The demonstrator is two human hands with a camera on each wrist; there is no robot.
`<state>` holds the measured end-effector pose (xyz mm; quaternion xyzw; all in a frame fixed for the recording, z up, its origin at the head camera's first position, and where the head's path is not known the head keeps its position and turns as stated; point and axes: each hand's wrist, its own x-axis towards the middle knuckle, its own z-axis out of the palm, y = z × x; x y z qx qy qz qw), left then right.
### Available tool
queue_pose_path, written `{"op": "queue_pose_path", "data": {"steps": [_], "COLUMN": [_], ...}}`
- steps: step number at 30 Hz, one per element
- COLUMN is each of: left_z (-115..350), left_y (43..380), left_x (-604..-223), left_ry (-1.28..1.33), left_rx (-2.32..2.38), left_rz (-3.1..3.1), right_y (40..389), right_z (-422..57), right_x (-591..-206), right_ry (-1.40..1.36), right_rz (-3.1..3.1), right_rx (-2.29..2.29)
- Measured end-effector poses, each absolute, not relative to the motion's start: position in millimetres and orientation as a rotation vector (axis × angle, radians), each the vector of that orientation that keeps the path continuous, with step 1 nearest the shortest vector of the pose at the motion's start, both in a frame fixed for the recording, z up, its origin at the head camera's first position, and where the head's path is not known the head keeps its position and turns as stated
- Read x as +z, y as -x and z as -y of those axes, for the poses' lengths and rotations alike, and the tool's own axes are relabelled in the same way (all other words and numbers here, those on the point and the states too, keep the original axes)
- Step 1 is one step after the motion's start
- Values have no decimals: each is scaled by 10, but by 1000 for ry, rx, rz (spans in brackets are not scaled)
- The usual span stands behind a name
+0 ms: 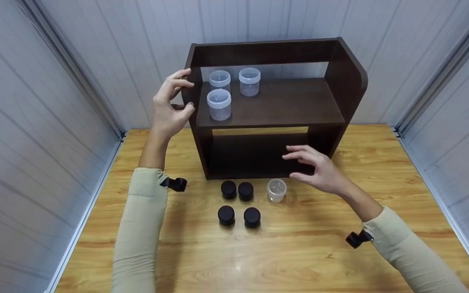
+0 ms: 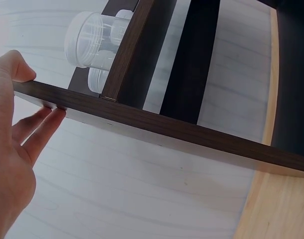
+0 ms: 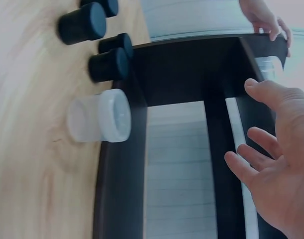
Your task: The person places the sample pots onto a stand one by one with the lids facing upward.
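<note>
A dark brown two-tier shelf (image 1: 283,103) stands on the wooden floor. My left hand (image 1: 171,103) pinches the edge of its left side panel, thumb on one face and fingertips (image 2: 55,117) on the other in the left wrist view. Three clear plastic jars sit without lids on the upper tier: a front jar (image 1: 219,108), one behind it (image 1: 220,78) and a third jar (image 1: 249,83) to the right. My right hand (image 1: 320,171) hovers with spread, loosely bent fingers before the lower tier, holding nothing. Below and left of it, another clear jar (image 1: 276,191) stands on the floor.
Several black cylindrical pieces stand before the shelf: a back-left one (image 1: 229,189), a back-right one (image 1: 246,191), a front-left one (image 1: 226,215) and a front-right one (image 1: 252,217). Pale panel walls (image 1: 55,122) enclose the floor at both sides and behind.
</note>
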<state>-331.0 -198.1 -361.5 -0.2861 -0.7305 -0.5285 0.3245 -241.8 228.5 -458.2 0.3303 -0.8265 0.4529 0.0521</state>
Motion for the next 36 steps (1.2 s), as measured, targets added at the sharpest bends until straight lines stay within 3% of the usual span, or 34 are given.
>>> {"op": "queue_pose_path", "data": {"steps": [22,36], "left_z": [1899,1917], "left_y": [3338,3317], "left_x": [-3599,-3588], "left_ry": [733,743], "left_rx": [-1413,-1455], "left_rz": [1930,1905], "right_y": [2496,2536], "right_z": [-2421,-2350], "right_x": [-5597,-5916], "right_ry": [-859,-878], "right_rz": [2537,2505], "right_rx": [1732,1942]}}
